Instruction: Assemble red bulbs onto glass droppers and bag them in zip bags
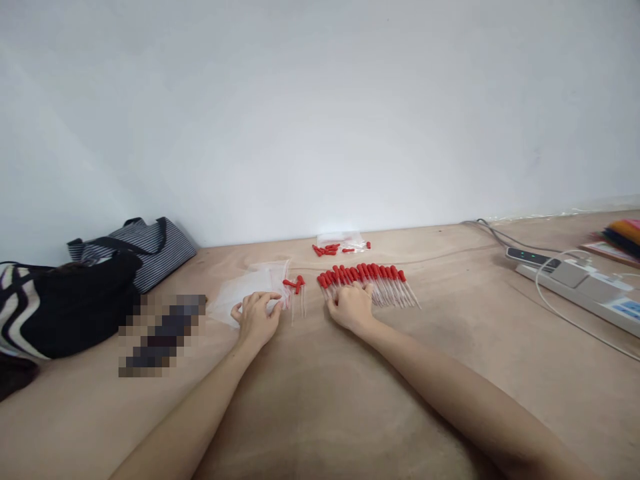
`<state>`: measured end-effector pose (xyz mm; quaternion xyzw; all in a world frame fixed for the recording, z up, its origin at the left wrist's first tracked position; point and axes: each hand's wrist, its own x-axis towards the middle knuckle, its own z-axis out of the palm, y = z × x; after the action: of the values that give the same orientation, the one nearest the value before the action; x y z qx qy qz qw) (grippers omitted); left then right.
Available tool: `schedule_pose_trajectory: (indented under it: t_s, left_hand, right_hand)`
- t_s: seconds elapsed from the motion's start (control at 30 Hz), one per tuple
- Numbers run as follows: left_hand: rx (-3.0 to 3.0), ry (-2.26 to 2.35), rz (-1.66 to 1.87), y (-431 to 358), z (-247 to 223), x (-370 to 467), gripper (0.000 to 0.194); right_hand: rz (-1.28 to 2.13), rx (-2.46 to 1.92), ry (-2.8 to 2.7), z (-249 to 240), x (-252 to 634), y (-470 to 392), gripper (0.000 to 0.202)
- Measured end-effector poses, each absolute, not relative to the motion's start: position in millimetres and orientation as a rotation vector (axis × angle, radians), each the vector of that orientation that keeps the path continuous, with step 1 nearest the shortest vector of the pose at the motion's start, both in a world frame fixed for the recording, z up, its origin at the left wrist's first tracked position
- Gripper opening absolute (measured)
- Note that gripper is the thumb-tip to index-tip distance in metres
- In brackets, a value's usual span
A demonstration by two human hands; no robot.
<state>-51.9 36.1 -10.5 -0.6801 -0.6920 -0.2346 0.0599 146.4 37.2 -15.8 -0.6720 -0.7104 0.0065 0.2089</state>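
Observation:
Many glass droppers with red rubber bulbs lie side by side in a row, bulbs pointing away from me. My right hand is at the left part of this row, fingers curled down among the glass tubes; its fingertips are partly hidden, and what they grip cannot be made out. A few more droppers lie separately between my hands. My left hand holds nothing, its fingers apart and bent over the edge of clear plastic bags, close to those few droppers.
Loose red bulbs and a small clear bag lie near the wall. On the left are a striped bag, black cloth and a blurred-out dark object. A power strip with cables sits right, near colourful items.

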Motion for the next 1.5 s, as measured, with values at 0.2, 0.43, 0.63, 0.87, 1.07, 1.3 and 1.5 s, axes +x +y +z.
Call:
schedule_pose_trajectory:
  t_s: [0.2,0.43,0.63,0.87,1.07,1.3,1.5]
  left_hand:
    - [-2.204,-1.914,-0.523,62,0,-51,0.025]
    - [-2.384,-1.862,-0.259,112,9,-51,0.016]
    - [-2.359,-1.824,-0.300,107,15,-44,0.013]
    - [-2.370,-1.648,-0.504,42,13,-32,0.018]
    - [-2.417,-1.771,-0.618,-1,-3,-44,0.014]
    - [-2.312,-1.996,-0.453,13,4,-37,0.028]
    - [-2.233,-2.124,-0.239,33,9,-23,0.025]
  right_hand:
    - [0.004,-1.742,-1.960,-14,147,34,0.023]
    - [0.044,-1.641,-2.045,-16,147,26,0.017]
    - [0.038,-1.636,-2.036,-17,168,17,0.018]
    - [0.031,-1.562,-2.052,-23,195,-2,0.018]
    - [0.037,-1.539,-2.071,-26,201,-8,0.018]
    - [0.005,-1.541,-2.085,-27,202,-8,0.018]
    - [-0.003,-1.540,-2.077,-25,205,-10,0.019]
